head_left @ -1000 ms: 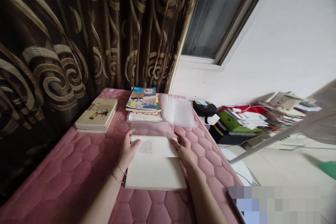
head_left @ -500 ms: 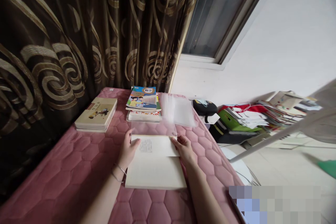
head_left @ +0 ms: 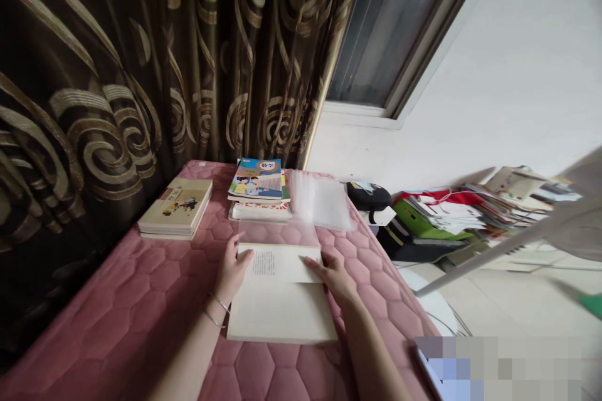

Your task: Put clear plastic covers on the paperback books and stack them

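Observation:
A book (head_left: 282,316) with a plain cream face lies in front of me on the pink quilted mattress. Its upper part carries a flap (head_left: 286,266) with a small block of print, and a clear plastic cover (head_left: 277,232) reaches out past the far edge. My left hand (head_left: 235,268) grips the left side, thumb on top and fingers along the edge. On the opposite side my right hand (head_left: 332,276) pinches the flap's edge, its thumb pressed on the paper. The fingers under the book are hidden.
A stack of beige books (head_left: 176,207) lies at the left. Textbooks with a blue top cover (head_left: 258,178) are piled ahead, beside loose clear plastic covers (head_left: 324,200). Past the mattress's right edge are a fan (head_left: 489,247), a black case (head_left: 369,194) and piled papers (head_left: 451,216).
My right thumb has slid slightly left and forward over the flap. The view has shifted a little; both hands keep their hold on the book.

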Motion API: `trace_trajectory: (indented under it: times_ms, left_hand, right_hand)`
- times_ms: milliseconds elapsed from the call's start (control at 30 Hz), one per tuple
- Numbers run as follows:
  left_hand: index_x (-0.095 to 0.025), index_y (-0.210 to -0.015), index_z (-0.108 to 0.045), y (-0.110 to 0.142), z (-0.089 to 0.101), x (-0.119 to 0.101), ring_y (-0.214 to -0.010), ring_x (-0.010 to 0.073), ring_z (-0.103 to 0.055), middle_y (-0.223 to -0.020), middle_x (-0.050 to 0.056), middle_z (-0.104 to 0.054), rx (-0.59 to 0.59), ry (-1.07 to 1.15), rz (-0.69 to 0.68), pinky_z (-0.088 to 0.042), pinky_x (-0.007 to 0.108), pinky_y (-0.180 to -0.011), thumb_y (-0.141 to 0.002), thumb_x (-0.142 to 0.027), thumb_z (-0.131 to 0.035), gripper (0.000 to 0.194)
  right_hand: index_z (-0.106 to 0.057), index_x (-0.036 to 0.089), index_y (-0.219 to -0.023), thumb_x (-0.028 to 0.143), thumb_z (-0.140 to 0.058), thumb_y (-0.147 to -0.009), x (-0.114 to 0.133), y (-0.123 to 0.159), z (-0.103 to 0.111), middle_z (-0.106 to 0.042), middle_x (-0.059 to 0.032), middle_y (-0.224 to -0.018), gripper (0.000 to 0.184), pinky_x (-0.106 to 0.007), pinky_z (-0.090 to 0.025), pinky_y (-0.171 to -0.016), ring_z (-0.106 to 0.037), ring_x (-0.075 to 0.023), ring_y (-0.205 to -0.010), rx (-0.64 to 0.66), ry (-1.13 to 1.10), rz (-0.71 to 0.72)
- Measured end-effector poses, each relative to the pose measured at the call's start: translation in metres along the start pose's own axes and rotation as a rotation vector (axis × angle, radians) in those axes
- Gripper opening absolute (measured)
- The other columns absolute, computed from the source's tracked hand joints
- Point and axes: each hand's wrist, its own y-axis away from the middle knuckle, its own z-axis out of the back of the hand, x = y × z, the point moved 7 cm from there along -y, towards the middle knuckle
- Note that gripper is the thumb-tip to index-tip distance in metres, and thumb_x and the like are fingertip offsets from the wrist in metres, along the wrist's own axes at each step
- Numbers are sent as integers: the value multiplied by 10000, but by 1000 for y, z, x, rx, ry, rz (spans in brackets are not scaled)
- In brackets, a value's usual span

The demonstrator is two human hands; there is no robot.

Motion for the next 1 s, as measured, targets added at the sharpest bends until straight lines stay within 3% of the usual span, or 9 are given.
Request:
trace_trajectory:
  times_ms: [367, 500, 800, 1000]
  left_hand:
    - [-176, -1162, -520, 8, 6, -7, -956, 211, -609, -1080, 83, -638, -8, 39, 39, -472, 325, -812, -701, -283, -639, 488]
    - [-149, -1141, -528, 5, 6, 0, -883, 205, -628, -976, 82, -662, -41, 59, 66, -480, 316, -769, -693, -299, -651, 489]
    - [-149, -1041, -521, 0, 4, 0, -891, 211, -634, -973, 94, -665, -62, 83, 64, -485, 321, -766, -679, -361, -655, 441]
    - [-157, -1010, -532, 0, 4, 1, -888, 207, -622, -952, 85, -658, -100, 56, 34, -484, 327, -769, -682, -354, -645, 399]
  right_hand:
    - [-686, 153, -708, 503, -778, -543, -13, -11, -2, -686, -43, -645, 398, -260, -429, -492, -609, -201, -574, -80, -92, 30]
    - [-686, 148, -712, 508, -778, -537, -11, -9, -4, -684, -47, -652, 410, -267, -433, -495, -596, -196, -565, -97, -128, 33]
    - [-649, 141, -643, 559, -705, -599, -7, -11, 1, -629, -18, -584, 425, -241, -354, -451, -529, -158, -524, -179, 68, 105]
    - [-691, 172, -768, 505, -708, -628, -2, -6, -2, -674, -27, -675, 362, -254, -416, -505, -591, -193, -616, -65, 16, 64]
